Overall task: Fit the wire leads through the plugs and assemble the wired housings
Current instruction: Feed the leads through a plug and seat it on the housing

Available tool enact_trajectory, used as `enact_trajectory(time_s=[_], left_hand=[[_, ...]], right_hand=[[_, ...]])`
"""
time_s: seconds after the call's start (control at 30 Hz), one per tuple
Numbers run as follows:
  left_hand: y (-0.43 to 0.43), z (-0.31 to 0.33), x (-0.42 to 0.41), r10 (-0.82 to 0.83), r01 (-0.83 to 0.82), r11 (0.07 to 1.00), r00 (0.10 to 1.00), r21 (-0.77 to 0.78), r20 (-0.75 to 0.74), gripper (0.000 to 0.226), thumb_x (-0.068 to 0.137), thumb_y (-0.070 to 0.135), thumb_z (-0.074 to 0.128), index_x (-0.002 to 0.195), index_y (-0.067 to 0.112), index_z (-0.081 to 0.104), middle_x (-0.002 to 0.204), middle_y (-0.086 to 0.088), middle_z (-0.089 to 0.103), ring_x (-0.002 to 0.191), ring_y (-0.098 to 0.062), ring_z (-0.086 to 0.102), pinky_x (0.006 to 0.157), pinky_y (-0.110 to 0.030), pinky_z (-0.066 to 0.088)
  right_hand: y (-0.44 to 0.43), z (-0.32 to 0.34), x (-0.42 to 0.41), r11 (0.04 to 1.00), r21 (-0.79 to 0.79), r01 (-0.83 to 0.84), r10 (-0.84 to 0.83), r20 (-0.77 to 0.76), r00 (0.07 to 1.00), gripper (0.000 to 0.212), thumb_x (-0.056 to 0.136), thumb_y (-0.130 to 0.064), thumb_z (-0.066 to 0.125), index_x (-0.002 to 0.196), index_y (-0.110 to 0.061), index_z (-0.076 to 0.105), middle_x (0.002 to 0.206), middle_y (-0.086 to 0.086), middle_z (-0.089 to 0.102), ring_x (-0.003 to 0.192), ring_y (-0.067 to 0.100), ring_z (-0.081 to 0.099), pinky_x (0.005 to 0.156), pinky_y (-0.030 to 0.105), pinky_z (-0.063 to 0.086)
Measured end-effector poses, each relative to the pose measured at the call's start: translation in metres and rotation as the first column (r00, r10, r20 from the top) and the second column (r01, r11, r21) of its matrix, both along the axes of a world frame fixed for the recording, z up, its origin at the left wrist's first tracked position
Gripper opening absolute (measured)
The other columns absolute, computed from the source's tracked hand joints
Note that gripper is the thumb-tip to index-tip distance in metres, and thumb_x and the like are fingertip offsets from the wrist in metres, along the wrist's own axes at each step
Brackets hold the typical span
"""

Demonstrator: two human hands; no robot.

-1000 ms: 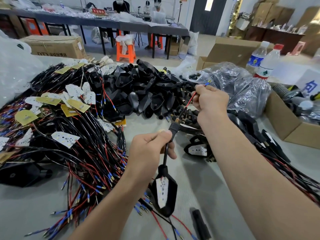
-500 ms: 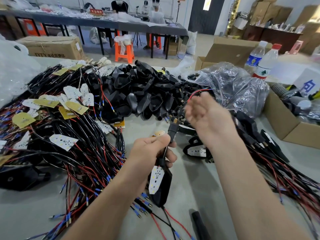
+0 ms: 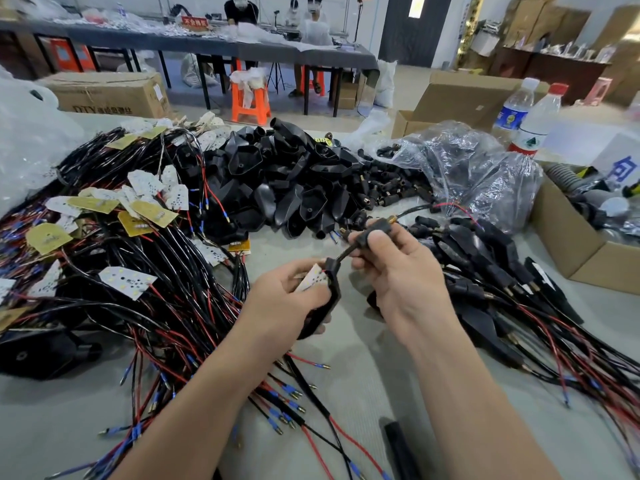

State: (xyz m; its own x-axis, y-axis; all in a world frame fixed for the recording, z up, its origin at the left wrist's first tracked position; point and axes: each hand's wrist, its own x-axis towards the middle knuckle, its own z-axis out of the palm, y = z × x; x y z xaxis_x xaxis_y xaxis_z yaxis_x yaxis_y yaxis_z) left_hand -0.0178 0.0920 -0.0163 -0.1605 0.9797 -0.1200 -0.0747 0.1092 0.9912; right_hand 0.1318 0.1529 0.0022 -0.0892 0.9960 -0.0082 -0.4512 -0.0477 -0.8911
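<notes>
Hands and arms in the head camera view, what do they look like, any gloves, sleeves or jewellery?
Both are bare. The left hand and right hand wear no gloves, and no ring, watch or wristband shows. The left forearm and right forearm run uncovered to the picture's bottom edge; no sleeve is in view.

Glossy black plastic housings point(image 3: 298, 188), crinkled clear plastic bag point(image 3: 478, 174), matt brown cardboard box point(image 3: 568, 244).

L hand point(image 3: 287, 299), R hand point(image 3: 398, 271) bare, both forearms point(image 3: 467, 393) bare up to frame edge, nails point(image 3: 378, 241) short
</notes>
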Motion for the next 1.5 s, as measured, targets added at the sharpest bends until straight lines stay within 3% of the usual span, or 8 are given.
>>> enact_trajectory(time_s=[0.27, 0.47, 0.63, 0.87, 1.0, 1.13, 1.4, 1.5], left_hand=[[0.003, 0.001, -0.013, 0.206, -0.155, 0.960, 0.954, 0.235, -0.215, 0.020, 0.089, 0.018, 0.071, 0.088, 0.034, 0.058, 0.073, 0.007, 0.069, 0.056, -0.013, 0.061, 0.052, -0.022, 0.045], [-0.002, 0.008, -0.022, 0.208, -0.138, 0.945, 0.953, 0.296, -0.219, 0.009, 0.074, 0.028, 0.067, 0.079, 0.022, 0.063, 0.068, -0.003, 0.060, 0.059, -0.020, 0.052, 0.055, -0.034, 0.045], [-0.001, 0.005, -0.020, 0.203, -0.124, 0.955, 0.936, 0.268, -0.289, 0.008, 0.067, 0.019, 0.066, 0.075, 0.022, 0.065, 0.060, -0.002, 0.059, 0.061, -0.024, 0.055, 0.056, -0.042, 0.047], [0.000, 0.003, -0.014, 0.206, -0.164, 0.957, 0.965, 0.238, -0.164, 0.011, 0.066, 0.014, 0.064, 0.069, 0.025, 0.066, 0.064, 0.004, 0.063, 0.054, -0.019, 0.059, 0.048, -0.033, 0.051], [0.001, 0.002, -0.017, 0.281, -0.209, 0.945, 0.913, 0.250, -0.297, 0.012, 0.067, 0.021, 0.067, 0.075, 0.030, 0.068, 0.069, 0.010, 0.067, 0.064, -0.021, 0.061, 0.059, -0.042, 0.055], [-0.002, 0.002, -0.019, 0.345, -0.198, 0.923, 0.806, 0.330, -0.481, 0.013, 0.072, 0.024, 0.066, 0.079, 0.034, 0.065, 0.080, 0.021, 0.069, 0.063, -0.004, 0.058, 0.057, -0.014, 0.044], [-0.001, 0.004, -0.018, 0.347, -0.266, 0.927, 0.876, 0.264, -0.334, 0.013, 0.067, 0.025, 0.065, 0.078, 0.031, 0.067, 0.075, 0.014, 0.069, 0.069, -0.016, 0.063, 0.065, -0.040, 0.054], [-0.002, 0.002, -0.015, 0.380, -0.283, 0.914, 0.848, 0.292, -0.369, 0.012, 0.071, 0.024, 0.066, 0.080, 0.033, 0.066, 0.076, 0.017, 0.069, 0.068, -0.008, 0.062, 0.066, -0.036, 0.055]], right_hand=[[-0.004, -0.006, 0.021, 0.997, 0.033, -0.074, 0.072, 0.042, 0.997, 0.022, 0.094, 0.010, 0.057, 0.115, 0.001, 0.057, 0.082, 0.011, 0.068, 0.072, 0.021, 0.065, 0.064, 0.023, 0.053], [-0.009, -0.006, 0.026, 0.960, 0.045, -0.275, 0.276, -0.022, 0.961, 0.044, 0.086, 0.027, 0.047, 0.089, -0.013, 0.066, 0.093, 0.010, 0.073, 0.080, 0.016, 0.064, 0.083, 0.030, 0.050], [-0.016, -0.007, 0.017, 0.948, 0.050, -0.314, 0.312, 0.036, 0.949, 0.065, 0.076, 0.038, 0.039, 0.062, -0.018, 0.068, 0.090, 0.008, 0.075, 0.076, 0.013, 0.070, 0.071, 0.021, 0.057], [-0.020, -0.012, 0.009, 0.959, 0.020, -0.282, 0.281, 0.055, 0.958, 0.055, 0.073, 0.039, 0.036, 0.068, -0.011, 0.058, 0.091, 0.011, 0.074, 0.081, 0.016, 0.072, 0.070, 0.025, 0.053], [-0.022, -0.010, 0.008, 0.947, 0.007, -0.320, 0.319, 0.034, 0.947, 0.058, 0.074, 0.036, 0.038, 0.064, -0.015, 0.063, 0.093, 0.015, 0.073, 0.073, 0.019, 0.065, 0.071, 0.029, 0.046], [-0.022, -0.008, 0.007, 0.940, -0.055, -0.336, 0.335, -0.025, 0.942, 0.039, 0.088, 0.019, 0.046, 0.080, -0.011, 0.069, 0.098, 0.017, 0.074, 0.072, 0.019, 0.063, 0.072, 0.027, 0.054], [-0.022, -0.009, 0.005, 0.970, -0.082, -0.230, 0.225, -0.059, 0.973, 0.024, 0.091, 0.014, 0.057, 0.085, -0.008, 0.065, 0.073, 0.008, 0.070, 0.066, 0.020, 0.069, 0.065, 0.025, 0.060], [-0.023, -0.007, 0.008, 0.975, -0.068, -0.213, 0.211, -0.036, 0.977, 0.026, 0.088, 0.015, 0.060, 0.082, -0.009, 0.068, 0.071, 0.009, 0.070, 0.064, 0.020, 0.069, 0.062, 0.024, 0.058]])
